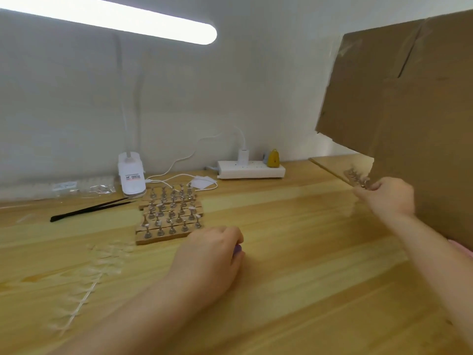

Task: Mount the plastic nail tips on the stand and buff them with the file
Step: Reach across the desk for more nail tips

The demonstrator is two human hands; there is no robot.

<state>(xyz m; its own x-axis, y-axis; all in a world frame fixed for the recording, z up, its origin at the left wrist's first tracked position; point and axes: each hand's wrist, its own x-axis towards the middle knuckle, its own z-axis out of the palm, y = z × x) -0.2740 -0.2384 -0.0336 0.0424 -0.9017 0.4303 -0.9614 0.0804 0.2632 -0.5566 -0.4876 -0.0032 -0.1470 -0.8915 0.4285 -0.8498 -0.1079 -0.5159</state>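
Observation:
Several wooden stand strips [170, 213] with metal pegs lie side by side at the table's middle; a few pegs carry pale nail tips. My right hand [389, 196] grips another wooden stand strip [355, 178] at the far right, beside the cardboard. My left hand [212, 254] rests on the table in front of the strips, fingers curled round a small purple thing [238, 248], mostly hidden. Clear plastic nail tips on a sprue [87, 283] lie at the front left. No file is plainly visible.
Black tweezers [89, 209] lie left of the strips. A white lamp base [131, 176], cables and a white power strip [250, 169] stand by the back wall. Plastic bags [84, 188] lie at back left. A cardboard box [409, 103] fills the right side.

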